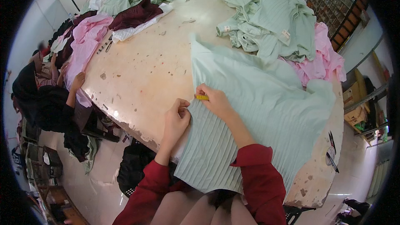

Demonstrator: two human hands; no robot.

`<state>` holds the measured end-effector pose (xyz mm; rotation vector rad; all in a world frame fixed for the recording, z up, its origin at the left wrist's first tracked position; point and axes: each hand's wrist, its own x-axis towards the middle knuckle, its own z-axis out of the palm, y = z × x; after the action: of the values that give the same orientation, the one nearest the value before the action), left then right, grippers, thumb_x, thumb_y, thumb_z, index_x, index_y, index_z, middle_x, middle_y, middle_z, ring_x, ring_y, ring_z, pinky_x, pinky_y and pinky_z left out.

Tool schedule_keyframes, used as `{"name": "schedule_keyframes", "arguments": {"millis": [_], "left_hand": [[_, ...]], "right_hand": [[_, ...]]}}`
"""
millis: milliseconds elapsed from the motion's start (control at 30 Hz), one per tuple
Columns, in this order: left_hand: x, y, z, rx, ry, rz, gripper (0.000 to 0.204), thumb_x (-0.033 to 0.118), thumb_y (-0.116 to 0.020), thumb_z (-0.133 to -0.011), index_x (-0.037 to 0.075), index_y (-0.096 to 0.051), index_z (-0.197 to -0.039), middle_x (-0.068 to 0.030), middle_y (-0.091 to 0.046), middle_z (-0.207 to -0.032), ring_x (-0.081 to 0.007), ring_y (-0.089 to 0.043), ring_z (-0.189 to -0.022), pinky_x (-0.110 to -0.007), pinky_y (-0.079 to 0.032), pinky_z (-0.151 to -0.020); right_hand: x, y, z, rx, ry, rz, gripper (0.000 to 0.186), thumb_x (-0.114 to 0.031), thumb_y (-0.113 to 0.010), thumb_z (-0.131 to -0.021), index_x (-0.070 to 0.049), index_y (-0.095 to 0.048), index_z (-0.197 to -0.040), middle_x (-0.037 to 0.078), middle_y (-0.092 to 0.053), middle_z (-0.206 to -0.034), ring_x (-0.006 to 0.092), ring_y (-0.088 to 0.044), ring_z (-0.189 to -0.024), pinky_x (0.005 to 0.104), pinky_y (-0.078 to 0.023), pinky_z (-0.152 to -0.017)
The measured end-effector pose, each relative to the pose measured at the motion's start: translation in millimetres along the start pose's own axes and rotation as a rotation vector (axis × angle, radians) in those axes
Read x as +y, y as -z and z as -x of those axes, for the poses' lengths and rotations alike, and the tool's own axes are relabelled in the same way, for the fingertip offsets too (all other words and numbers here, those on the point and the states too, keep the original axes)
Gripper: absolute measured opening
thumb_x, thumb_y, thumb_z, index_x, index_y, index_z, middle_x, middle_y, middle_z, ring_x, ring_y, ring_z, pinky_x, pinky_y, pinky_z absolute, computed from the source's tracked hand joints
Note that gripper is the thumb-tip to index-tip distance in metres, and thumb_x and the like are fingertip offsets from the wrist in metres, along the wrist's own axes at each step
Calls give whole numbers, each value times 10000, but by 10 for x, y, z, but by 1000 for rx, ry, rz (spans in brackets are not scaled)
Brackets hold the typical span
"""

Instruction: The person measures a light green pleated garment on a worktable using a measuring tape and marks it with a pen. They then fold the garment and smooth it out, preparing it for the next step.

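A pale mint pleated cloth [262, 112] lies spread on the work table [137, 62], its left edge in front of me. My right hand [212, 100] rests at that edge with fingers closed on a small yellow object [201, 97], perhaps a tool or tape. Just below and to the left, my left hand [177, 121] has its fingers pinched at the cloth's edge. The lower part of the cloth shows rows of narrow vertical pleats, and my right forearm crosses over it.
Piles of mint [271, 16], pink [323, 50] and maroon [129, 16] garments lie on the table. Black-handled tools [331, 158] lie at the right edge. A co-worker in black [39, 96] at the left handles pink cloth [83, 41]. Shelving [358, 104] stands at right.
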<state>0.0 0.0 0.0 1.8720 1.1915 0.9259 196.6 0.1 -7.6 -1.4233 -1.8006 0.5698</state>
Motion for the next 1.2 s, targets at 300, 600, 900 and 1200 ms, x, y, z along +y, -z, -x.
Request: {"name": "schedule_keyframes", "arguments": {"millis": [300, 600, 900, 1200], "left_hand": [[269, -6, -44, 37, 74, 147, 272, 27, -709, -805, 18, -588, -1049, -98, -687, -818, -122, -648, -739, -257, -518, -669], [214, -126, 78, 163, -95, -189, 214, 39, -729, -752, 9, -651, -949, -126, -641, -810, -226, -606, -730, -327, -502, -649], [99, -66, -2, 122, -64, -71, 109, 91, -702, -820, -4, -688, -871, -101, -619, -765, -179, -568, -654, -301, -453, -583], [179, -109, -9, 70, 41, 49, 126, 49, -529, -921, 15, -613, -1008, -31, -552, -695, -88, -470, -625, -257, -399, -585]], "right_hand": [[-165, 119, -2, 36, 189, 158, 160, -78, -648, -777, -108, -643, -934, 25, -653, -907, 288, -649, -807, 381, -526, -665], [-53, 193, 13, -11, 115, 37, 130, -178, -683, -761, -112, -672, -872, 26, -656, -882, 288, -645, -788, 400, -523, -691], [-137, 36, 16, 49, 238, 260, 190, -131, -681, -801, -118, -627, -982, 18, -630, -889, 257, -649, -746, 371, -511, -617], [-169, -31, 1, 68, 14, 474, 121, -193, -591, -909, -121, -572, -1005, 84, -646, -855, 300, -651, -758, 407, -497, -585]]}}
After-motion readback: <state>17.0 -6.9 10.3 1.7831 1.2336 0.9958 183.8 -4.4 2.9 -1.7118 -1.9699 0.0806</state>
